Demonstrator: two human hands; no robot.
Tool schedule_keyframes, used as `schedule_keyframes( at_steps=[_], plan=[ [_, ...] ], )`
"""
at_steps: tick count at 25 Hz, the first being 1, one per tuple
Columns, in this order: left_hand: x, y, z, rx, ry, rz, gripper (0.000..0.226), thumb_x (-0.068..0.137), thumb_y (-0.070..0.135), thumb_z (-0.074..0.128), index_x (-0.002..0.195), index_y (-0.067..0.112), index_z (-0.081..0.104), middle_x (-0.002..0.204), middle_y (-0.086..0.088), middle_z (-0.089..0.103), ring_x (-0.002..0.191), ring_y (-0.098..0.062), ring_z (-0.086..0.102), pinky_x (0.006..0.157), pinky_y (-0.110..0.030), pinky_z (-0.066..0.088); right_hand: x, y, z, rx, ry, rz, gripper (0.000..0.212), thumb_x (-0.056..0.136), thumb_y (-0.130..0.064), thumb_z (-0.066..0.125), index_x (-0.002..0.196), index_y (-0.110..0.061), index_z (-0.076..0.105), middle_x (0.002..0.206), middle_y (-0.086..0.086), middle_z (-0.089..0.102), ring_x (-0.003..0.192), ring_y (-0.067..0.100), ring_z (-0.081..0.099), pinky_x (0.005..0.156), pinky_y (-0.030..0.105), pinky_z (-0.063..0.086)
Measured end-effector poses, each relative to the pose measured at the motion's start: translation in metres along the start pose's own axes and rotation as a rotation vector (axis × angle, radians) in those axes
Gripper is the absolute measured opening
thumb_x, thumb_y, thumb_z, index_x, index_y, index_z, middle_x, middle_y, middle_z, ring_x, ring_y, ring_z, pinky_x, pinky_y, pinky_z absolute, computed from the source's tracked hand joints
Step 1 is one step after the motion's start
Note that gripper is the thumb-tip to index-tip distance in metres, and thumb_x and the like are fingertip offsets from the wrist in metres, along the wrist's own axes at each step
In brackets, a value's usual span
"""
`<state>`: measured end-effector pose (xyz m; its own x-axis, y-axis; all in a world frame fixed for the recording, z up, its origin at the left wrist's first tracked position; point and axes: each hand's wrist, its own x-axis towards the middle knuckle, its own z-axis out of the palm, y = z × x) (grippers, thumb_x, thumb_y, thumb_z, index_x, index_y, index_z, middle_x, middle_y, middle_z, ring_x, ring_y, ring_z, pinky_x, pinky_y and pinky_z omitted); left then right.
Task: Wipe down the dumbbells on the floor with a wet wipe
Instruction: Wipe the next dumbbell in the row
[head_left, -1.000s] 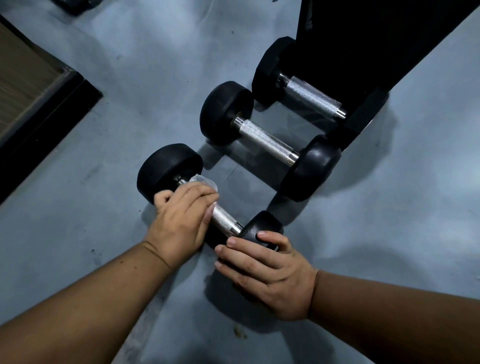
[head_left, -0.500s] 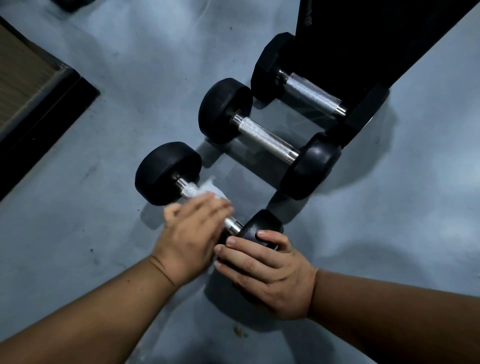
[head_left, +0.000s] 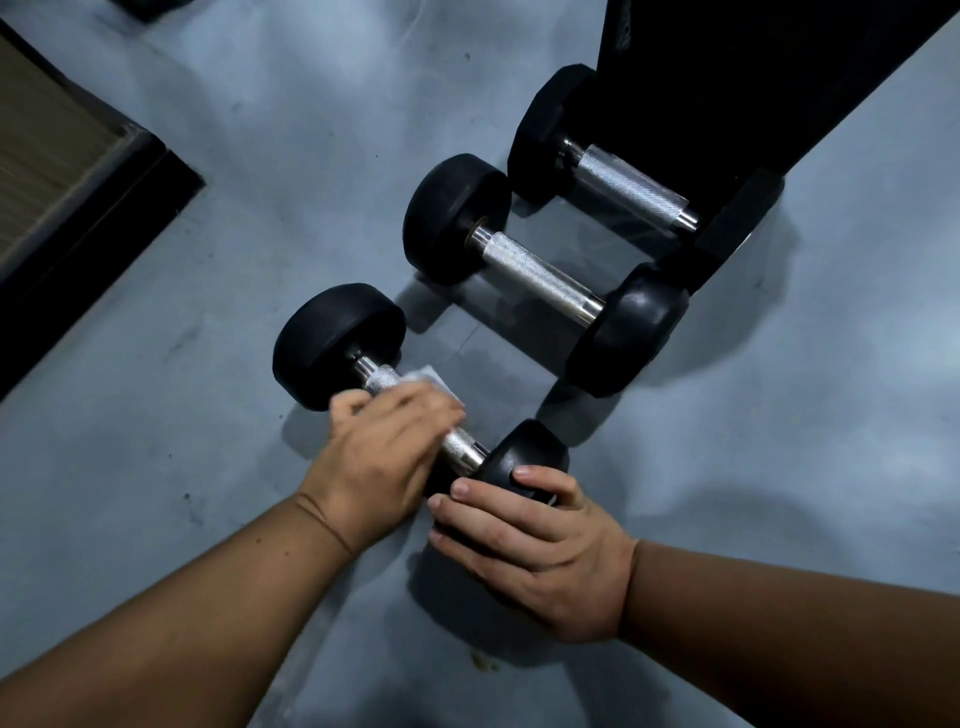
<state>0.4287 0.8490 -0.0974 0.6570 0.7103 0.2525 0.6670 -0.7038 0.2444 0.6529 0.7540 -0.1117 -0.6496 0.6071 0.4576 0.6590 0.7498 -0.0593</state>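
Three black dumbbells with knurled steel handles lie on the grey floor. The nearest dumbbell (head_left: 337, 343) is the one under my hands. My left hand (head_left: 379, 457) wraps a white wet wipe (head_left: 434, 382) around the middle of its handle; only a corner of the wipe shows past my fingers. My right hand (head_left: 535, 545) grips the near rubber head of this dumbbell, fingers curled over it. A second dumbbell (head_left: 540, 273) lies just beyond, and a third dumbbell (head_left: 628, 189) with hexagonal heads lies behind that.
A large black piece of equipment (head_left: 737, 78) stands at the upper right, against the third dumbbell. A dark-edged platform with a brownish top (head_left: 57, 156) fills the upper left. Grey floor (head_left: 805, 415) stretches to the right of the dumbbells.
My left hand slid with the wipe along the handle from near the far head toward the near head, then back a little toward the middle. My right hand stayed on the near head.
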Motion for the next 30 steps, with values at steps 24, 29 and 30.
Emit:
schedule_keyframes(
  at_steps=[24,29,30],
  plan=[
    [-0.017,0.031,0.014,-0.135,0.117,-0.279,0.035,0.101,0.014,0.048,0.129,0.016,0.070,0.137,0.008,0.066,0.139,-0.017,0.052,0.086,-0.058,0.044,0.012,0.018,-0.008,0.335,-0.006,0.356,0.061,0.101,-0.058,0.057,0.137,-0.010,0.068,0.139,0.011,0.064,0.131,0.035,0.058,0.106,0.056,0.044],
    [-0.009,-0.018,-0.005,-0.036,0.025,-0.118,0.037,0.102,0.020,0.045,0.128,0.020,0.070,0.136,0.011,0.066,0.130,-0.014,0.060,0.083,-0.037,0.032,0.009,0.007,0.002,0.326,0.042,0.313,0.060,0.099,-0.059,0.060,0.140,-0.015,0.064,0.133,0.009,0.066,0.126,0.035,0.060,0.102,0.057,0.044],
    [-0.010,-0.015,-0.005,-0.048,0.048,-0.210,0.037,0.102,0.020,0.044,0.128,0.019,0.070,0.136,0.010,0.066,0.130,-0.014,0.060,0.083,-0.038,0.035,0.009,0.005,0.003,0.316,0.046,0.310,0.059,0.098,-0.059,0.061,0.138,-0.016,0.067,0.133,0.008,0.067,0.126,0.035,0.060,0.103,0.057,0.043]
  ],
)
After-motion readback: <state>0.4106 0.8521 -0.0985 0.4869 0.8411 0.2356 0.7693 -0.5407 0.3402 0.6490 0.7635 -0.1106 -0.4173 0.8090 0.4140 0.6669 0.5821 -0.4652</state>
